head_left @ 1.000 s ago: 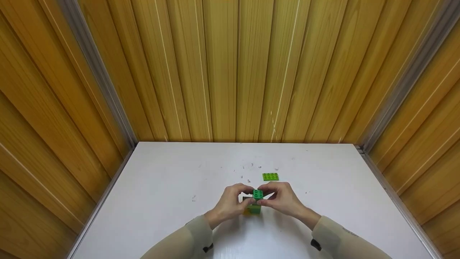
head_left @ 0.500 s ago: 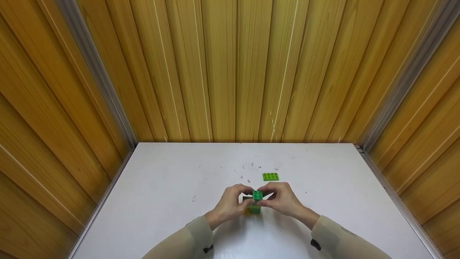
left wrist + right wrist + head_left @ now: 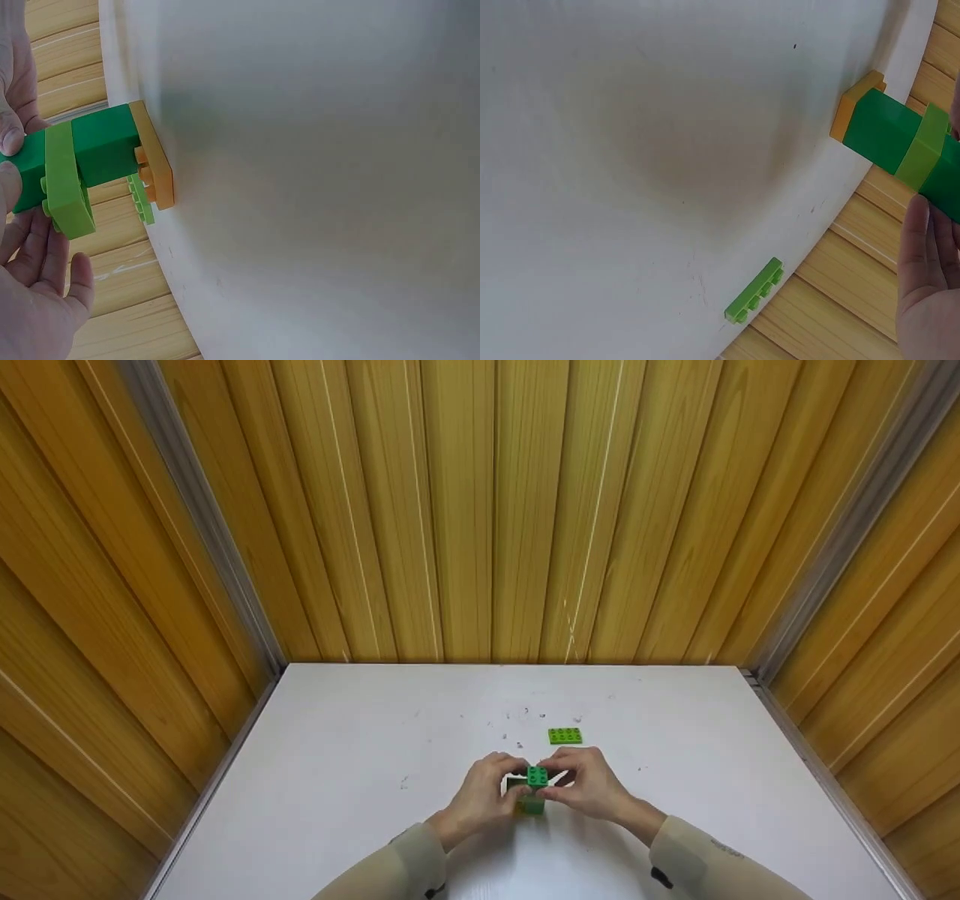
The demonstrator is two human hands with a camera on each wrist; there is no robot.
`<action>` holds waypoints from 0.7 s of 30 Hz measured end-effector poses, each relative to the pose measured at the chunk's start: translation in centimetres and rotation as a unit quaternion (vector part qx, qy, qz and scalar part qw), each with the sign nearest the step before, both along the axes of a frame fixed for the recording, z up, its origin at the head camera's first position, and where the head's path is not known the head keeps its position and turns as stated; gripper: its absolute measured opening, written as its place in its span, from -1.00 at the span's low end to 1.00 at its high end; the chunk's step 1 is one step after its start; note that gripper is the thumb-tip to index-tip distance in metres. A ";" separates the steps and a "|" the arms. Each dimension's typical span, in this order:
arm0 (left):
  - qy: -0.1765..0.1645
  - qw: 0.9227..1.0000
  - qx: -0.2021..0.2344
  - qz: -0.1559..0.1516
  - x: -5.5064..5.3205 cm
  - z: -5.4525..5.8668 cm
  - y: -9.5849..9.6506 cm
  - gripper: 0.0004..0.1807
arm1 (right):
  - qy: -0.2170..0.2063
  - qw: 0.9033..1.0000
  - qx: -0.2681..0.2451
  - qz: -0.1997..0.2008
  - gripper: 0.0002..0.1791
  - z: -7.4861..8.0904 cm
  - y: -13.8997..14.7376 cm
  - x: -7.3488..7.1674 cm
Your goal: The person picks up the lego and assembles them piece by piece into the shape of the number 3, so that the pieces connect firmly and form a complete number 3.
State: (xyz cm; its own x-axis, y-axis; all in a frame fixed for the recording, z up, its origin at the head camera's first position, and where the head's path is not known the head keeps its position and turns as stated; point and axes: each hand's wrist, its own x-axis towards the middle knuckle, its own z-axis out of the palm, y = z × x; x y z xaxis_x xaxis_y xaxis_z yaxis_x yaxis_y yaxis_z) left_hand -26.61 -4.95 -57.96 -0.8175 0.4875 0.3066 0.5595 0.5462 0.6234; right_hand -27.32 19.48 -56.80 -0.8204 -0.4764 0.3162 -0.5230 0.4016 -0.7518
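A short stack of toy building bricks stands on the white table. At its base lies an orange plate (image 3: pixel 155 154), with a dark green brick (image 3: pixel 105 146) on it. Above that comes a light green plate (image 3: pixel 66 180), which juts out to the left like the orange one. A second dark green brick (image 3: pixel 537 776), studs up, tops the stack. My left hand (image 3: pixel 484 791) pinches this top brick from the left side, thumb in front and fingers behind. From the other side, my right hand (image 3: pixel 589 784) pinches the same brick. Fingers partly cover the middle of the stack in the head view.
Behind the right hand, a loose light green plate (image 3: pixel 565 736) with two rows of studs lies flat on the white table (image 3: pixel 352 750). Dark scuff marks dot the tabletop. Wood-patterned panels (image 3: pixel 480 510) rise along the back and both sides.
Everything sits slightly lower in the head view now, table edge included. Both hands keep their hold on the top brick with hardly any movement against the stack.
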 end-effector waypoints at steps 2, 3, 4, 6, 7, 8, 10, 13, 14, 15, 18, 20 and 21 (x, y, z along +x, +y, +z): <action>0.002 1.000 0.001 -0.003 0.0 0.1 0.0 -0.75 | -0.002 1.000 0.007 -0.002 -0.70 0.1 0.0 0.0; -0.001 1.000 0.002 -0.003 0.0 0.1 0.0 -0.75 | -0.005 1.000 0.011 -0.003 -0.70 0.2 0.1 0.1; -0.005 1.000 0.003 -0.004 0.0 0.2 -0.1 -0.74 | -0.011 1.000 0.013 -0.006 -0.70 0.3 0.1 0.1; -0.008 1.000 0.009 -0.008 0.0 0.3 -0.2 -0.72 | -0.016 1.000 0.013 -0.005 -0.70 0.5 0.0 0.2; -0.010 1.000 0.012 -0.011 0.0 0.3 -0.3 -0.71 | -0.017 1.000 0.013 -0.004 -0.69 0.6 -0.1 0.2; -0.013 1.000 0.017 -0.014 -0.1 0.2 -0.4 -0.70 | -0.016 1.000 0.012 -0.004 -0.70 0.6 -0.2 0.3; -0.019 0.999 0.025 -0.018 -0.1 0.1 -0.4 -0.69 | -0.015 1.000 0.008 -0.002 -0.70 0.6 -0.4 0.3; -0.029 0.999 0.033 -0.018 -0.2 0.0 -0.3 -0.69 | -0.008 1.000 0.008 -0.001 -0.71 0.4 -0.5 0.2; -0.033 0.999 0.035 -0.017 -0.2 0.0 -0.3 -0.71 | -0.007 1.000 0.008 -0.001 -0.71 0.4 -0.5 0.2; -0.037 0.999 0.036 -0.016 -0.2 0.0 -0.3 -0.72 | -0.007 1.000 0.008 -0.001 -0.71 0.4 -0.5 0.2; -0.047 0.998 0.039 -0.013 -0.3 0.0 -0.3 -0.73 | -0.013 1.000 0.010 -0.005 -0.69 0.4 -0.5 0.2; -0.049 0.998 0.040 -0.011 -0.3 0.0 -0.2 -0.74 | -0.019 1.000 0.011 -0.008 -0.68 0.4 -0.4 0.2; -0.047 0.998 0.039 -0.011 -0.3 0.0 -0.2 -0.74 | -0.021 1.000 0.012 -0.009 -0.68 0.5 -0.4 0.2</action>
State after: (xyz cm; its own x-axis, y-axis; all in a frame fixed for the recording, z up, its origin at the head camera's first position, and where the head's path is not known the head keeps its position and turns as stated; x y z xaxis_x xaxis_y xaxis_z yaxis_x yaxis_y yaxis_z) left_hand -26.93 -5.17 -57.97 -0.8339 0.4828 0.2673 0.5082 0.4829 0.7131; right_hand -27.17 19.03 -56.35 -0.8411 -0.4686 0.2701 -0.4837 0.4283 -0.7632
